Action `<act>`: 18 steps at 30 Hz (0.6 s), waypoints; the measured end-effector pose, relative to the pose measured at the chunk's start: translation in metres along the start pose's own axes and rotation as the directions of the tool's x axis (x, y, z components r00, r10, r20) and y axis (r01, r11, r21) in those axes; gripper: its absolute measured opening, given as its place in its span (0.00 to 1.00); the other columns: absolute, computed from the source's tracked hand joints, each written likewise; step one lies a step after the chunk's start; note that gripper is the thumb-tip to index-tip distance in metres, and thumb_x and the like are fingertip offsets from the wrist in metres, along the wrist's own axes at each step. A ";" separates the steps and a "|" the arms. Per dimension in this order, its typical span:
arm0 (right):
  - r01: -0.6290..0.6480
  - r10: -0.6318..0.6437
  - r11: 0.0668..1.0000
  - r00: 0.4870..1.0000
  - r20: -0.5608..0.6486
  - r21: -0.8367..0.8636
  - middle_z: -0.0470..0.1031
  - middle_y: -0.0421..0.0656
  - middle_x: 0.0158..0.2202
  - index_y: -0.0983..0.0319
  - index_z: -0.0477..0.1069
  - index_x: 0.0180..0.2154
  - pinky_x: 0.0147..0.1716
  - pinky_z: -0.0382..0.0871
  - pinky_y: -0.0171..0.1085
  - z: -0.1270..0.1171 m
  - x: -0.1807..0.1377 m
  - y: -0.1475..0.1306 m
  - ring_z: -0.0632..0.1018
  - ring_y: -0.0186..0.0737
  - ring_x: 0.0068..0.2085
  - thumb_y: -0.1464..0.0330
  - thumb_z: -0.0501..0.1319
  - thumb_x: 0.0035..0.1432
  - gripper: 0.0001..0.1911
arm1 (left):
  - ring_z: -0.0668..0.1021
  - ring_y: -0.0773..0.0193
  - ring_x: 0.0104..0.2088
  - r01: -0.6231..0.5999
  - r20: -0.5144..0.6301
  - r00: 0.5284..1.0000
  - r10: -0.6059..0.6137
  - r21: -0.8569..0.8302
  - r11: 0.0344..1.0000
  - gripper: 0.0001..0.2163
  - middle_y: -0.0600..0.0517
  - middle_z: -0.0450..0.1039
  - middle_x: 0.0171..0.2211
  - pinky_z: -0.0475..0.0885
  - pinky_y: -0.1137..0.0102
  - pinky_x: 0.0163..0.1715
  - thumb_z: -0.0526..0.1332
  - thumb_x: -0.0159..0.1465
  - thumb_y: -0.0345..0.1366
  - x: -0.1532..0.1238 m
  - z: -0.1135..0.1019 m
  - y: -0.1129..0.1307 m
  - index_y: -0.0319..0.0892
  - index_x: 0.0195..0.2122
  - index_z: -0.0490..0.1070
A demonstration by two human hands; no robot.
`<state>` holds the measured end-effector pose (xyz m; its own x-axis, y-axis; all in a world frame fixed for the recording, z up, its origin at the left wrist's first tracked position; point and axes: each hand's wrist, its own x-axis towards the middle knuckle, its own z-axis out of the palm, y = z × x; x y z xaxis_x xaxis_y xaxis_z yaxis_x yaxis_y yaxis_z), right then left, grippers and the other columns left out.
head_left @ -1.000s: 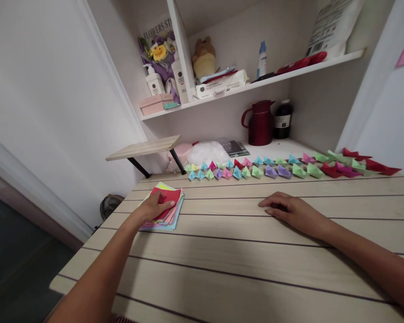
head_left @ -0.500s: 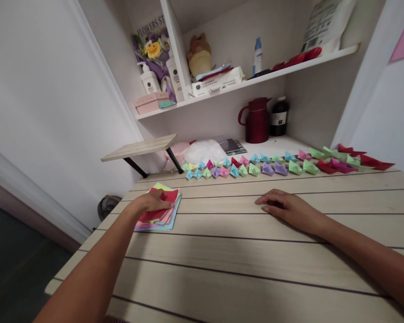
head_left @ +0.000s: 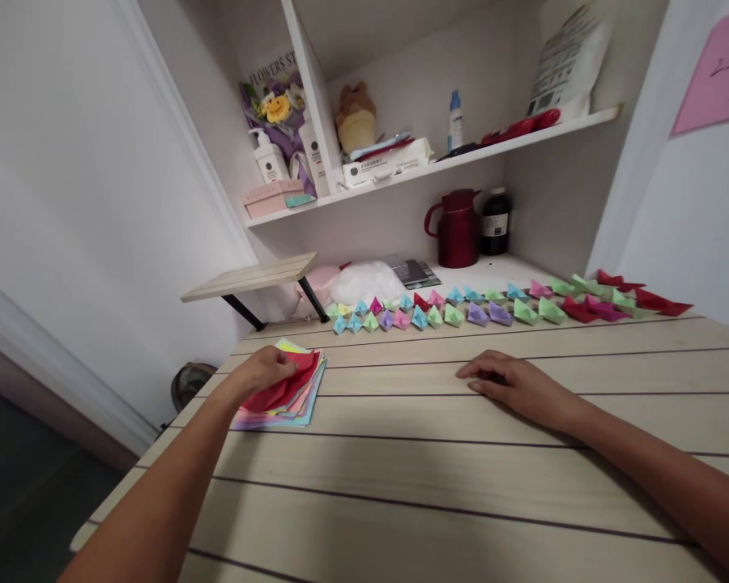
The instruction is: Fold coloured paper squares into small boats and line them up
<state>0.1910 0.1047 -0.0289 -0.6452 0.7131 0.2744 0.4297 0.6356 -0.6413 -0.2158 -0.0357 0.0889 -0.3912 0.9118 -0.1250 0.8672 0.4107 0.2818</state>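
At the left of the tabletop lies a stack of coloured paper, its sheets slightly fanned out. My left hand is over the stack, thumb and fingers pinched on the top red sheet of paper, which buckles up beneath them. Farther right, my right hand rests on the wooden tabletop. Its fingers are loosely bent with the thumb apart, and nothing is in them. Behind both hands, folded paper boats in several colours stand in two rows along the back edge.
A small raised wooden shelf on black legs stands at the back left. Beyond the boats are a white plastic bag, a dark red jug and a dark bottle. White shelving holds bottles and a plush toy above.
My left hand has gone from lying flat on the stack to pinching the red sheet, which has buckled upward. The view has tilted slightly; my right hand stays on the table.
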 end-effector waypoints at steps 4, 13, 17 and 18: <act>0.006 -0.006 1.000 1.000 -0.010 0.002 0.75 0.45 0.44 0.55 0.76 0.42 0.47 0.69 0.45 0.000 0.000 -0.002 0.76 0.47 0.44 0.59 0.56 0.59 0.14 | 0.76 0.61 0.28 -0.002 -0.051 0.999 0.007 0.098 0.995 0.16 0.55 0.72 0.25 0.68 0.69 0.28 0.60 0.61 0.47 -0.001 0.003 0.001 0.38 0.29 0.74; 0.016 -0.016 1.000 1.000 0.015 0.015 0.74 0.45 0.45 0.56 0.75 0.43 0.47 0.68 0.44 -0.002 -0.001 -0.001 0.75 0.47 0.45 0.61 0.56 0.59 0.14 | 0.77 0.58 0.43 0.123 -0.261 0.964 -0.048 0.278 0.953 0.12 0.47 0.74 0.44 0.73 0.61 0.41 0.58 0.66 0.41 -0.011 -0.003 0.001 0.40 0.45 0.72; 0.010 -0.010 1.000 1.000 0.015 0.018 0.74 0.46 0.44 0.56 0.76 0.42 0.46 0.68 0.43 -0.003 0.000 -0.001 0.75 0.47 0.44 0.61 0.56 0.59 0.14 | 0.77 0.55 0.37 0.084 -0.362 0.931 0.034 0.306 0.948 0.11 0.46 0.78 0.32 0.63 0.68 0.31 0.53 0.64 0.37 -0.021 -0.019 0.013 0.42 0.31 0.74; 0.012 -0.012 1.000 1.000 0.016 0.025 0.74 0.46 0.44 0.56 0.76 0.42 0.45 0.68 0.43 -0.003 0.000 -0.002 0.76 0.47 0.43 0.61 0.57 0.59 0.14 | 0.77 0.56 0.36 0.054 -0.368 0.927 0.066 0.306 0.950 0.11 0.47 0.78 0.31 0.61 0.69 0.30 0.53 0.64 0.37 -0.023 -0.022 0.018 0.43 0.30 0.74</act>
<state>0.1926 0.1044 -0.0257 -0.6603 0.7005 0.2710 0.4063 0.6366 -0.6555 -0.1980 -0.0495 0.1179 -0.4193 0.8719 0.2530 0.8973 0.4404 -0.0305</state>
